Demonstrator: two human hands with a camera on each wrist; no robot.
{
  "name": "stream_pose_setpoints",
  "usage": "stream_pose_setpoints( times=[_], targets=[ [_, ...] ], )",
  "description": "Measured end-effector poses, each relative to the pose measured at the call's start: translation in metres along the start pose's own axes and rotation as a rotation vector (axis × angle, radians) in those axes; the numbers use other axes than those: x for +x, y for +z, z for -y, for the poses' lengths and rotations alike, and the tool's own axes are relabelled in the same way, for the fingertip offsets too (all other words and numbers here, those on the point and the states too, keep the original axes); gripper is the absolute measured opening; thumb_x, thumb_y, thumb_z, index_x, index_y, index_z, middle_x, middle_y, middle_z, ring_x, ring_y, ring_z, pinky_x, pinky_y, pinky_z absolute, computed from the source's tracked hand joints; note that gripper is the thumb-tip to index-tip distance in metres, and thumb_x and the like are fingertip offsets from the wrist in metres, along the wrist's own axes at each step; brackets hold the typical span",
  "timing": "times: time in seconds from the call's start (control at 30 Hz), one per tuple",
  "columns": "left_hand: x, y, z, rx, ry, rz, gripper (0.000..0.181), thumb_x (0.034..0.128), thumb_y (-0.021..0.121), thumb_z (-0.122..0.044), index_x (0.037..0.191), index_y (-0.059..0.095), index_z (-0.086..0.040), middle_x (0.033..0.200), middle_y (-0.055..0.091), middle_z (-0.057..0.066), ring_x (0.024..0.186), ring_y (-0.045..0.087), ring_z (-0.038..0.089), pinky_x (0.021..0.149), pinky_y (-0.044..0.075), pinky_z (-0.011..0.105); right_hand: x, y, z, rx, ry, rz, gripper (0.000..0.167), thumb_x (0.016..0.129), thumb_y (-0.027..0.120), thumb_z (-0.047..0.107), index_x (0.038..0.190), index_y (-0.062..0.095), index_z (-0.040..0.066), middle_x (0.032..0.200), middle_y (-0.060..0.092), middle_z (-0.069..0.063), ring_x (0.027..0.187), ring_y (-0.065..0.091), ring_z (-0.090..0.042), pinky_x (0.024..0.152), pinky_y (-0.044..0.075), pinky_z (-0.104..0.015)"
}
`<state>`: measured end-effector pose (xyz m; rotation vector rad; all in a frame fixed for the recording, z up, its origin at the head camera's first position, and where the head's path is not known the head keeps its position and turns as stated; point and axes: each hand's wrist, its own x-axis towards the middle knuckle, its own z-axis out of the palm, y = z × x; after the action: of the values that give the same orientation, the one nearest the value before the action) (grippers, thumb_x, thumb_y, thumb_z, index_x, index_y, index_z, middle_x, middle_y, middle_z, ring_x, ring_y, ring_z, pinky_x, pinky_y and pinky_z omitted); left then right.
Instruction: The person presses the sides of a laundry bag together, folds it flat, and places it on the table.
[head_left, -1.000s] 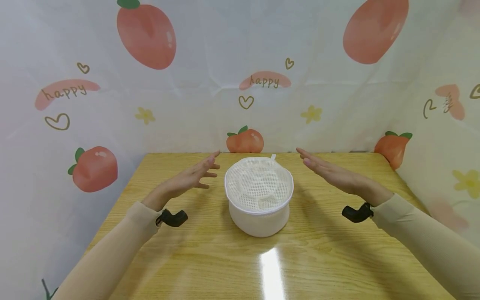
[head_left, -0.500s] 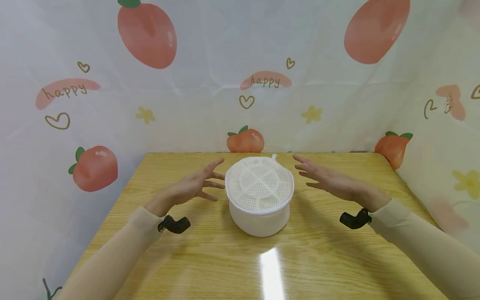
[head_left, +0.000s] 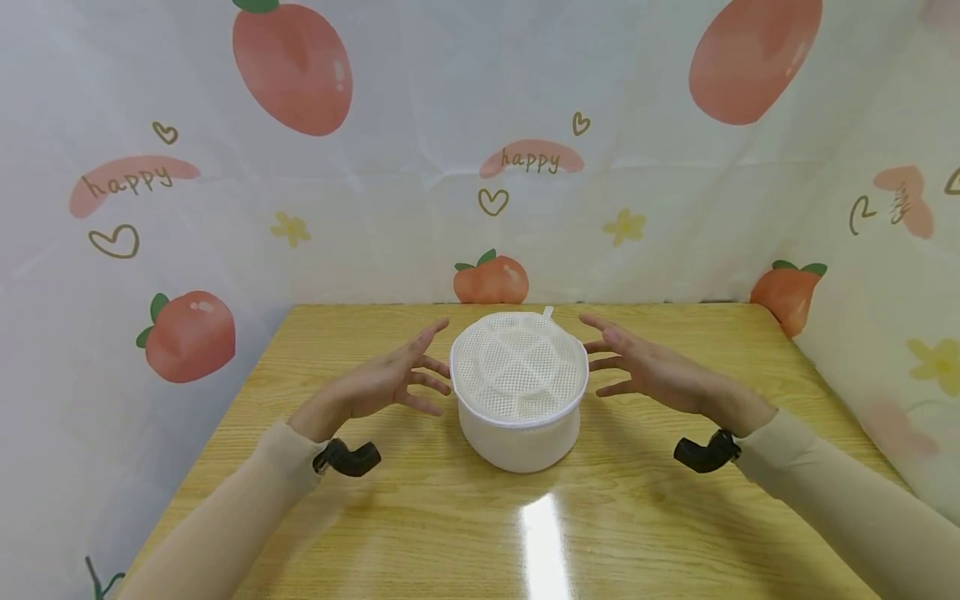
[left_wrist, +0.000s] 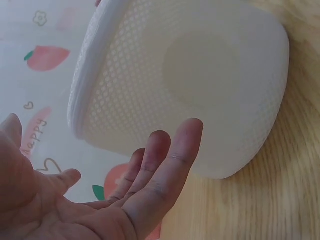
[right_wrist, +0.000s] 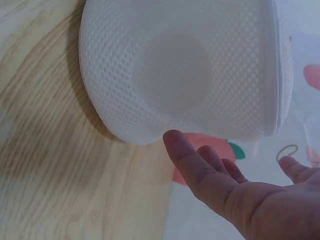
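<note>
The white mesh bag (head_left: 517,371) is standing on the wooden table (head_left: 420,533), between the left hand (head_left: 378,383) and the right hand (head_left: 667,371). Compared with one second ago, both hands are coming closer to it from their two sides, and the fingers are spreading more apart; the right hand is also sitting lower. The bag itself is remaining in the same place.

Now the left hand is holding nothing: its fingers are reaching, well spread and only slightly bent, toward the wall of the bag on its side. The right hand is likewise holding nothing, and its loosely spread fingers are pointing to the opposite wall. Whether any fingertip is already touching the mesh, I cannot tell, because in both wrist views the fingers are overlapping the bag or lying at its edge. This change is meaning, in my judgement, that the bag is being framed from both sides but is not yet being gripped.

Beyond the hands, a small white loop (head_left: 548,312) is sticking up from the bag's far edge, and a fruit-printed curtain (head_left: 405,208) is hanging behind.
</note>
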<state>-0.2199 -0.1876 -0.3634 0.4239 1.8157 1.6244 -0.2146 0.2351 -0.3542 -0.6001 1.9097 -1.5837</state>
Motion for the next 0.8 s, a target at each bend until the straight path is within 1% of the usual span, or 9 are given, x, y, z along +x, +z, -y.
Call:
stream_pose_setpoints(
  times=[0.1,0.2,0.33,0.4,0.53,0.67,0.73,0.8],
  targets=[
    [-0.001,0.002,0.002,-0.007,0.000,0.012,0.061,0.1112,0.026,-0.058,0.166,0.004,-0.043,0.141,0.042,0.028,0.136,0.044,0.053,0.100,0.050,0.065,0.000,0.002,-0.001,0.038,0.005,-0.011,0.056,0.116,0.023,0.043,0.169,0.008,0.032,0.164,0.022,-0.025,0.145,0.033,-0.049,0.108,0.044,-0.065],
    [-0.001,0.005,0.004,-0.023,0.012,0.022,0.059,0.1117,0.025,-0.057,0.166,0.005,-0.045,0.142,0.042,0.029,0.135,0.048,0.048,0.101,0.049,0.066,0.001,0.005,-0.004,0.075,0.003,-0.014,0.057,0.116,0.023,0.043,0.169,0.008,0.029,0.162,0.022,-0.027,0.144,0.034,-0.050,0.107,0.045,-0.065],
    [0.002,0.009,0.005,-0.052,0.024,0.023,0.057,0.1119,0.025,-0.056,0.165,0.007,-0.045,0.144,0.044,0.029,0.133,0.054,0.041,0.101,0.049,0.066,0.003,0.010,-0.009,0.131,-0.016,-0.003,0.057,0.116,0.024,0.042,0.168,0.007,0.028,0.162,0.021,-0.028,0.145,0.034,-0.050,0.106,0.045,-0.067],
    [0.003,0.013,0.006,-0.071,0.026,0.023,0.058,0.1118,0.024,-0.057,0.165,0.007,-0.045,0.146,0.044,0.029,0.133,0.055,0.041,0.102,0.048,0.066,0.005,0.013,-0.011,0.158,-0.029,0.004,0.057,0.116,0.023,0.041,0.168,0.007,0.027,0.162,0.021,-0.028,0.145,0.034,-0.049,0.105,0.044,-0.069],
    [0.007,0.019,0.008,-0.109,0.040,0.032,0.058,0.1119,0.023,-0.056,0.166,0.006,-0.045,0.155,0.037,0.028,0.137,0.052,0.044,0.103,0.046,0.067,0.007,0.018,-0.014,0.200,-0.050,0.015,0.056,0.116,0.023,0.040,0.168,0.007,0.027,0.163,0.020,-0.027,0.144,0.037,-0.045,0.105,0.041,-0.073],
    [0.011,0.027,0.011,-0.138,0.075,0.067,0.057,0.1126,0.023,-0.053,0.165,0.001,-0.048,0.165,0.023,0.024,0.142,0.045,0.049,0.103,0.047,0.067,0.010,0.021,-0.017,0.224,-0.061,0.028,0.057,0.116,0.023,0.039,0.168,0.005,0.028,0.163,0.019,-0.025,0.143,0.040,-0.040,0.104,0.043,-0.072],
    [0.013,0.031,0.012,-0.145,0.091,0.082,0.056,0.1128,0.023,-0.053,0.164,0.000,-0.050,0.167,0.018,0.020,0.144,0.042,0.050,0.102,0.048,0.065,0.013,0.023,-0.019,0.237,-0.072,0.047,0.056,0.116,0.022,0.039,0.168,0.006,0.028,0.164,0.018,-0.023,0.145,0.037,-0.041,0.104,0.045,-0.070],
    [0.015,0.035,0.013,-0.153,0.102,0.089,0.056,0.1127,0.025,-0.053,0.163,0.001,-0.052,0.168,0.016,0.017,0.145,0.039,0.050,0.102,0.050,0.063,0.015,0.025,-0.019,0.241,-0.085,0.066,0.055,0.116,0.021,0.038,0.168,0.006,0.029,0.166,0.016,-0.019,0.149,0.030,-0.044,0.103,0.047,-0.068]
  ],
)
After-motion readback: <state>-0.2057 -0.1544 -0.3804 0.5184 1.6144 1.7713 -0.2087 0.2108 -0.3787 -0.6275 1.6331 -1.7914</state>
